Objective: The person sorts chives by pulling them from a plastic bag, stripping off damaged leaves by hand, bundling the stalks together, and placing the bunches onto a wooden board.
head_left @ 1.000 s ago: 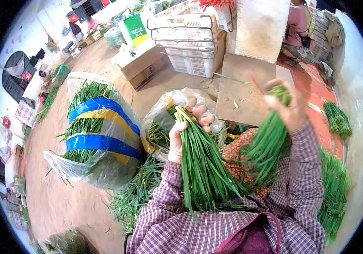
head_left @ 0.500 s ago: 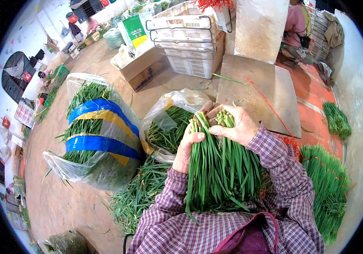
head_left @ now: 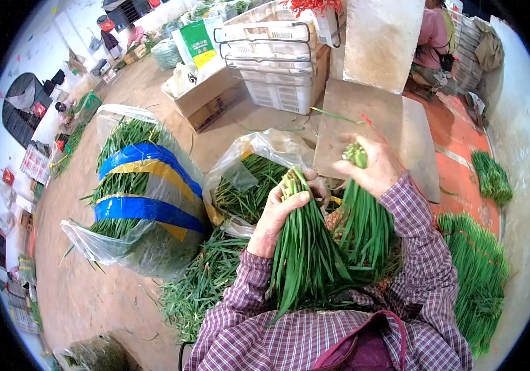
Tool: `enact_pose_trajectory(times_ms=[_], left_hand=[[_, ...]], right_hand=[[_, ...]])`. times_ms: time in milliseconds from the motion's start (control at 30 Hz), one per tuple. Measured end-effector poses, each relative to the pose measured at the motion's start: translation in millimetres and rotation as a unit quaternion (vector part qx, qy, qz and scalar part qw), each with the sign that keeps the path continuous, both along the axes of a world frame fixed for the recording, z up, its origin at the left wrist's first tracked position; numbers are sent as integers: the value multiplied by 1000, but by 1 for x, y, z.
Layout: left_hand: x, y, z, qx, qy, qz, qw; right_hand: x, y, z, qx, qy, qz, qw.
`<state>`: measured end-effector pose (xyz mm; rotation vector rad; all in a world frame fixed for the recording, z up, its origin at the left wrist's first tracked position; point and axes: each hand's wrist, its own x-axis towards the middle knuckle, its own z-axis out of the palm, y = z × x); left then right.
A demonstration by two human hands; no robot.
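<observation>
My left hand (head_left: pixel 272 217) is closed around the stem ends of a bunch of garlic chives (head_left: pixel 305 250), its long flat leaves hanging toward my lap. A second, smaller bunch of garlic chives (head_left: pixel 365 226) hangs from my right hand (head_left: pixel 377 166), which grips it near the pale cut ends. The two bunches are apart at the top, and their leaf tips come close lower down. Just beyond my left hand, an open clear plastic bag (head_left: pixel 228 161) holds more green leaves. Loose leaves (head_left: pixel 206 281) lie heaped by my left forearm.
Tied bundles of chives (head_left: pixel 472 278) are stacked at my right, with another bundle (head_left: pixel 492 176) on the orange floor covering. A taped plastic sack (head_left: pixel 181 238) stands left. Ahead are a flat board (head_left: pixel 354 123), white crates (head_left: pixel 277 93) and a cardboard box (head_left: pixel 206 102). Co-workers sit farther off.
My right hand has moved up and to the right with its bunch, away from the left one. My left hand has dropped slightly, still holding its chives.
</observation>
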<state>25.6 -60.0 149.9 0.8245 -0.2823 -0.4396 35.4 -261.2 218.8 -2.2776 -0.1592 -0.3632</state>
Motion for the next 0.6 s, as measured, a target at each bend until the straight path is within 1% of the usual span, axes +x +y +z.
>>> enact_pose_trajectory(times_ms=[33,67,100,133,200,267,333,400,433,467,533,600], left_hand=[[1,-1,0,44,-27,5,999],[7,1,-12,123,-72,8,990],[3,-1,-10,133,-71,20,988],[-1,-3,-8,142,-71,33,987],[-1,-3,-5,160,-76,30,984],[-4,-1,-4,191,-82,41,977],[-7,-2,-1,178,-80,55,979],[-10,-1,6,139,-10,49,989],[-9,-3,1,127,-13,74,989],[-5,-1,-6,161,-37,88,982],[-6,-1,-5,138,-13,92,986],[-7,-5,-6,128,2,96,987]], right_hand=[[-2,7,3,36,67,58,995],[-2,11,5,72,133,117,981],[2,14,-1,80,158,149,973],[5,19,-2,23,142,166,975],[7,24,-8,56,142,208,966],[6,24,-6,37,125,198,971],[6,22,-11,19,110,188,976],[6,18,-24,170,74,191,964],[3,17,-25,231,90,195,949],[3,15,-27,231,90,194,949],[3,10,-31,217,56,161,961],[2,10,-31,209,60,161,963]])
